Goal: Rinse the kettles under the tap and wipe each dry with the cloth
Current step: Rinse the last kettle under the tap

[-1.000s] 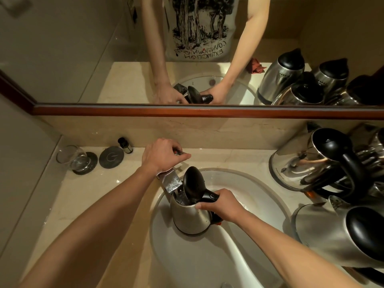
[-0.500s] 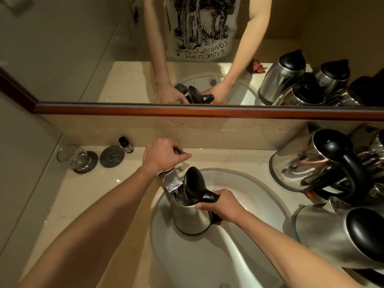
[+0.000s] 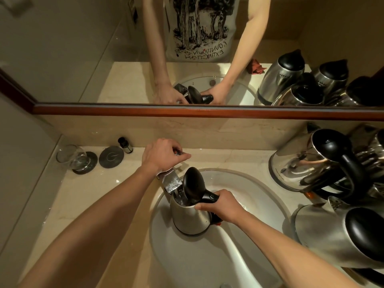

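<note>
Brushed steel, rounded and tapering upward, forms the body of the kettle (image 3: 190, 217) that stands inside the white oval basin (image 3: 270, 196), its glossy black lid (image 3: 193, 187) hinged open and upright under the flat chrome spout of the tap (image 3: 170, 182). The right hand (image 3: 221, 206) has its fingers wrapped tight around the kettle's black handle. The left hand (image 3: 163, 155) is curled closed over the tap's lever at the back of the basin. On the pale marble-like counter (image 3: 79, 204) to the right, more polished steel kettles (image 3: 311, 161) with black lids and handles crowd together; small lettering along one base is too fine to read. At the back left stand a clear glass (image 3: 70, 157) on a dark round coaster, a second grey coaster (image 3: 111, 156) and a small black-capped bottle (image 3: 125, 145). In the wood-framed mirror (image 3: 62, 48), a crumpled red cloth (image 3: 256, 67) lies on the counter, and the person's pale shirt (image 3: 201, 28) shows a tree print with reversed words, "COUNTDOWN TO EXTINCTION".
</note>
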Action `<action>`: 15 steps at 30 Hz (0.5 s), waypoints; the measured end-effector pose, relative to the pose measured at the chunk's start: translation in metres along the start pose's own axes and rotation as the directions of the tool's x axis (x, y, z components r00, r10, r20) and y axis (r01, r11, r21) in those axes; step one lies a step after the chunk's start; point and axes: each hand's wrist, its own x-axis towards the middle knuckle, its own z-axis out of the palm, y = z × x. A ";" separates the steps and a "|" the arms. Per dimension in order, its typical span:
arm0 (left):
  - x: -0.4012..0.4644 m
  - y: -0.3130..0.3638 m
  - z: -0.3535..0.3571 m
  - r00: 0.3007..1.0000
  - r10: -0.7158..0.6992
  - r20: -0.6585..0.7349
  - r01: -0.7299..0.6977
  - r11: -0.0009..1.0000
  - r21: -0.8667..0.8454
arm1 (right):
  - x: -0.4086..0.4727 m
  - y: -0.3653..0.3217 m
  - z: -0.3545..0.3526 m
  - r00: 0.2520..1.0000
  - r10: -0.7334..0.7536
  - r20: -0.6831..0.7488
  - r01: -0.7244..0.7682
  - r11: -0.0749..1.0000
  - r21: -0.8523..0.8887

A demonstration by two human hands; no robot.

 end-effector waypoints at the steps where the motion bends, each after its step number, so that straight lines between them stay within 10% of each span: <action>1: 0.000 0.000 0.000 1.000 0.000 -0.002 0.000 1.000 -0.001 | 0.000 0.000 0.000 1.000 0.001 0.002 -0.001 1.000 -0.005; 15: -0.001 0.000 0.000 1.000 0.003 -0.004 -0.003 1.000 -0.018 | 0.001 -0.001 -0.001 1.000 -0.003 0.000 0.003 1.000 -0.025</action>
